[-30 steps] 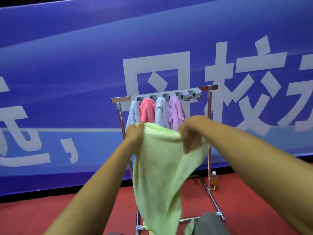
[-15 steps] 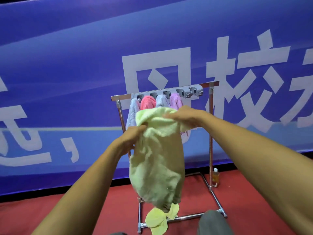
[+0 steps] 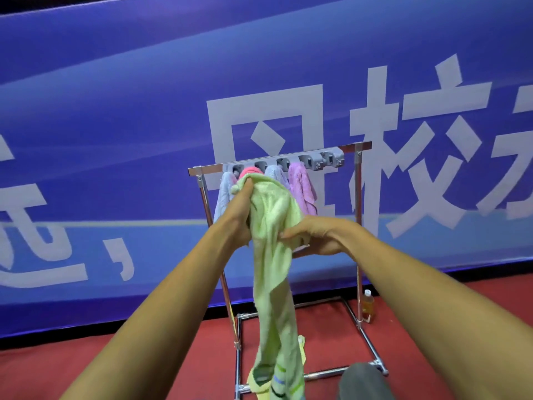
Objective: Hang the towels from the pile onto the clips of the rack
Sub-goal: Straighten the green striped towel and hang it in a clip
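- Rack (image 3: pixel 358 226) is standing ahead, four hung towels (image 3: pixel 301 186) occupying its left clips.
- Green towel (image 3: pixel 272 255) is hanging before the rack, long axis vertical, tail nearing the rack's base.
- Left hand (image 3: pixel 238 210) is gripping its bunched top just below the rack's bar; right hand (image 3: pixel 315 235) is pinching it lower.
- Free clips (image 3: pixel 308 161) are sitting up and right of the left fingers (image 3: pixel 246 186); that raised corner is likely leading in.

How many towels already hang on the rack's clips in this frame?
4, left to right: a pale blue towel, a pink towel mostly behind the held green towel, a whitish-blue towel, a purple towel. Another could hide behind the green one.
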A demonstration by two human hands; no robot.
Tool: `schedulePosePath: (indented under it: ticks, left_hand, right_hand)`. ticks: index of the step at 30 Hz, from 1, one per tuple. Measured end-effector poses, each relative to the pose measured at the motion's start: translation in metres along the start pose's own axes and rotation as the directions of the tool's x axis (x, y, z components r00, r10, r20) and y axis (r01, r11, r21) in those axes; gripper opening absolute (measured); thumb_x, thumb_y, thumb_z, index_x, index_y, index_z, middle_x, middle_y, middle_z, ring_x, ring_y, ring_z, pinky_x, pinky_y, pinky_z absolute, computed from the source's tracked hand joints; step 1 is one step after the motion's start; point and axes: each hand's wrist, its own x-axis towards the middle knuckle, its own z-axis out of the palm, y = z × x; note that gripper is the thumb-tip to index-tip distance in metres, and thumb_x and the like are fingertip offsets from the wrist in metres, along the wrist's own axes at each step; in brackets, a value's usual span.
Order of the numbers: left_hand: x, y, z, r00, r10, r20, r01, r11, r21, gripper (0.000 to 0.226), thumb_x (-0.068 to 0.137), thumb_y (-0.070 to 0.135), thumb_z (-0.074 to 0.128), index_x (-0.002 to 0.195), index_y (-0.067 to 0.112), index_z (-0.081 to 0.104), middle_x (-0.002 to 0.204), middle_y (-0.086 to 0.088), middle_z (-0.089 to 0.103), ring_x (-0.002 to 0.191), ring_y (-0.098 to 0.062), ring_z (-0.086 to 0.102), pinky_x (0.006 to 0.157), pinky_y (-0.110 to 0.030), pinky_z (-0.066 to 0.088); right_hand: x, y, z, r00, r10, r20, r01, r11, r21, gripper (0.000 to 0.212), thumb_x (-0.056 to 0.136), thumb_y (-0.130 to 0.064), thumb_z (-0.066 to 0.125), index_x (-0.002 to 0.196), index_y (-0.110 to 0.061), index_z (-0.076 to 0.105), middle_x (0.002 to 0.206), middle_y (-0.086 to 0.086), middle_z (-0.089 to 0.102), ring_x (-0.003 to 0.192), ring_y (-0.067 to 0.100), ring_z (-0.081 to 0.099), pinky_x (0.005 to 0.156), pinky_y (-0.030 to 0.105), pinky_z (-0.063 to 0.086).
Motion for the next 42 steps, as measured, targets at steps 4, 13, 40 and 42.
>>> schedulePosePath:
  ticks: [4,13,40,42]
  left_hand:
    - [0.005,-0.006,-0.004,1.000,-0.021,0.001,0.021,0.996,-0.081,0.072,0.087,0.064,0.063,0.144,0.021,0.051,0.129,-0.020,0.067,0.115,-0.035,0.068,0.094,-0.056,0.055]
    - [-0.026,-0.039,-0.035,0.971,-0.226,0.073,0.163,0.858,0.487,0.015,0.103,0.025,0.051,0.109,0.015,0.060,0.077,0.000,0.068,0.061,-0.017,0.065,0.081,-0.042,0.060]
    - [0.010,-0.058,-0.068,0.988,-0.086,-0.126,0.115,0.962,0.246,0.037,0.086,0.014,0.068,0.122,0.007,0.064,0.115,-0.016,0.071,0.097,-0.032,0.070,0.081,-0.047,0.059]
    - [0.011,-0.069,-0.070,0.987,-0.155,-0.050,0.161,0.881,0.445,0.042,0.077,0.020,0.073,0.115,0.005,0.067,0.114,-0.016,0.071,0.095,-0.031,0.071,0.084,-0.048,0.058]
  right_hand:
    - [0.000,0.044,0.008,0.994,0.073,0.076,-0.089,0.964,0.251,0.029,0.085,-0.009,0.073,0.114,-0.007,0.071,0.109,0.014,0.074,0.106,0.030,0.070,0.097,0.049,0.054]
    - [0.011,0.002,0.014,0.948,-0.046,-0.314,0.159,0.925,0.346,0.016,0.104,-0.015,0.051,0.094,-0.011,0.064,0.086,0.013,0.067,0.073,0.024,0.064,0.072,0.038,0.056]
    - [-0.003,0.026,-0.002,0.994,0.091,-0.065,-0.071,0.965,0.254,0.045,0.080,-0.053,0.076,0.108,-0.018,0.072,0.100,0.006,0.076,0.092,0.024,0.072,0.082,0.042,0.060]
    - [0.000,0.032,0.004,0.992,0.118,0.044,-0.122,0.986,0.114,0.037,0.078,-0.034,0.081,0.108,-0.017,0.068,0.099,0.005,0.075,0.090,0.020,0.071,0.085,0.038,0.057]
